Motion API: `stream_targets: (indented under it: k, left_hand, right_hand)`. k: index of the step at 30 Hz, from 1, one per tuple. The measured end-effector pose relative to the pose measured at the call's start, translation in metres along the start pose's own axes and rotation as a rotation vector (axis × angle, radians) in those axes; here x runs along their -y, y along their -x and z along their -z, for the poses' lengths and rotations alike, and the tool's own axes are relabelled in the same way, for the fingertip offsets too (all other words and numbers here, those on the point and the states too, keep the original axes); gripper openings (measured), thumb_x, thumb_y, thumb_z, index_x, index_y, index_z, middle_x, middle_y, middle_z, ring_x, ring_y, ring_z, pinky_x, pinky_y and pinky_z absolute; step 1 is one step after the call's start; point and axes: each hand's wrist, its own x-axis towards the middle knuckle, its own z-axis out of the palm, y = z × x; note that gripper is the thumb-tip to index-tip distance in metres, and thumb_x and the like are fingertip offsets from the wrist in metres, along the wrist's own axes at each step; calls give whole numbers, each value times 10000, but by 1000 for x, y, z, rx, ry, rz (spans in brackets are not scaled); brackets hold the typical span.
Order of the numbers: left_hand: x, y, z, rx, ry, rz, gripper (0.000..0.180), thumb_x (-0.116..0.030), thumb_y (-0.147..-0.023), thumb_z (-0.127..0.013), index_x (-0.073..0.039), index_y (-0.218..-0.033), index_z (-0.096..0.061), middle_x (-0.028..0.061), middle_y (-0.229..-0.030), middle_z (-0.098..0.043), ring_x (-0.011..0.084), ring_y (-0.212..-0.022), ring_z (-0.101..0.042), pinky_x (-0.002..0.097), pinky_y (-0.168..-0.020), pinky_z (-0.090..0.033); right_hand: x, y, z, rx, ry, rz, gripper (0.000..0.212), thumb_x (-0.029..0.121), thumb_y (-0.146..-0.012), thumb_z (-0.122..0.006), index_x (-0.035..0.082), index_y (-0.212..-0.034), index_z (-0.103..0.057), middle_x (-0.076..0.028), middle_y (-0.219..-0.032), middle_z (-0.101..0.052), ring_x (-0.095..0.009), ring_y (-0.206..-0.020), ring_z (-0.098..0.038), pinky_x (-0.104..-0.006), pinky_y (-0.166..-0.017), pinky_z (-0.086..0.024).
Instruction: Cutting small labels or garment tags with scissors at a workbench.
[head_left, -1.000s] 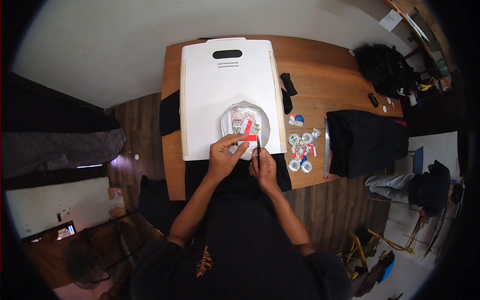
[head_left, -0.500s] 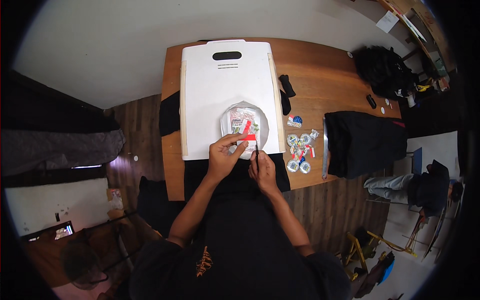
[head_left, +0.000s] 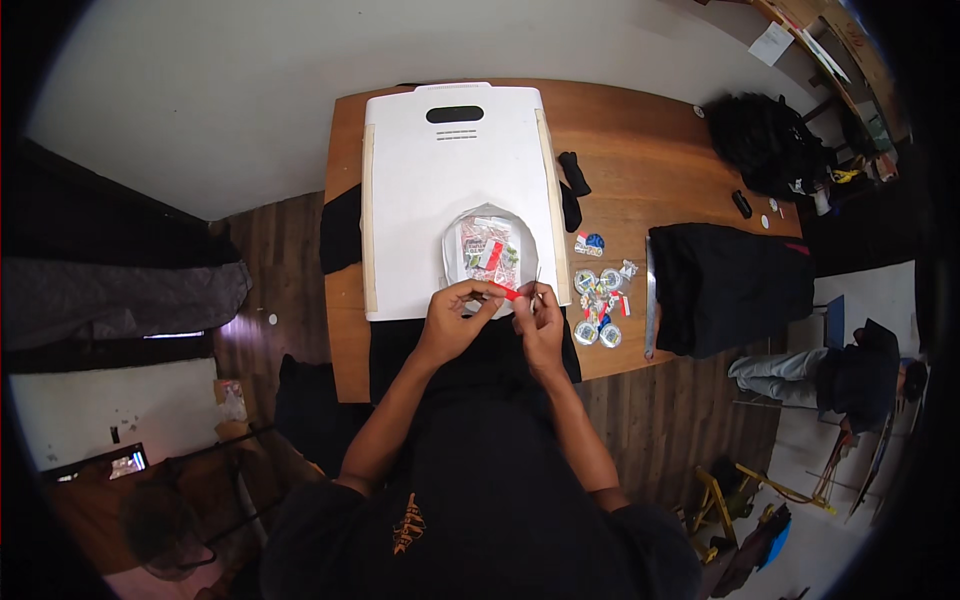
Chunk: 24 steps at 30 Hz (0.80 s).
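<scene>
My left hand [head_left: 455, 318] pinches one end of a small red strip [head_left: 509, 292] in front of me. The other end is between the fingertips of my right hand [head_left: 541, 328]. A thin, pointed metal tool [head_left: 538, 272] also sticks up from my right hand; its handle is hidden, so I cannot tell its kind. Just beyond my hands lies a round white tray or recess [head_left: 530, 235] in a large white board [head_left: 410, 190]. Inside it are printed clear packaging [head_left: 475, 232] and a red-and-white patch [head_left: 491, 255].
Right of the board, several round badge-like pieces [head_left: 585, 281] lie on the wooden table [head_left: 630, 130]. Beyond them are a metal ruler [head_left: 651, 300] and folded black cloth [head_left: 725, 290]. Another person [head_left: 855, 380] is at the far right.
The red strip has come down toward me and turned, now held at both ends. My right hand has moved up to it, and the tool has swung rightward, pointing away.
</scene>
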Motion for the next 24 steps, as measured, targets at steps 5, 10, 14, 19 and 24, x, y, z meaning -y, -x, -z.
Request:
stream_targets:
  k: [5, 10, 14, 19, 24]
  left_hand:
    - [-3, -1, -6, -108, 18, -21, 373, 34, -904, -684, 21, -1263, -581, 55, -912, -678, 92, -870, -624, 244, -821, -493]
    - [-8, -2, -15, -146, 80, -9, 369, 30, -911, -681, 34, -1264, -576, 76, -943, -681, 100, -885, -638, 245, -836, -501]
    - [6, 1, -11, -149, 72, -68, 256, 31, -922, -669, 56, -1176, -649, 101, -1009, -693, 123, -923, -659, 261, -863, -515]
    - [-8, -5, -10, -248, 61, -12, 266, 46, -927, -659, 64, -1192, -658, 103, -1059, -676, 120, -945, -651, 257, -874, -519]
    - [-21, -7, -10, -259, 84, -92, 346, 73, -909, -669, 61, -1252, -632, 94, -1077, -654, 104, -943, -633, 236, -864, -513]
  right_hand:
    - [-3, 10, -1, 46, 9, -59, 120, 145, -994, -633, 51, -1003, -560, 59, -808, -515, 5, -664, -412, -186, -562, -320]
    - [1, 14, -12, 31, -85, -132, 125, 149, -1002, -621, 68, -937, -551, 78, -751, -496, 18, -593, -385, -179, -505, -279]
    - [0, 10, -11, 57, -37, -70, 173, 226, -1013, -601, 68, -1045, -538, 52, -720, -470, -19, -552, -407, -207, -464, -263]
    - [3, 12, -4, 228, -201, -127, 281, 326, -1076, -437, 52, -1111, -493, 0, -728, -469, -68, -580, -466, -216, -454, -311]
    - [12, 25, -5, 305, -165, -182, 378, 370, -1103, -321, 38, -1080, -499, -2, -633, -419, -70, -455, -371, -210, -422, -332]
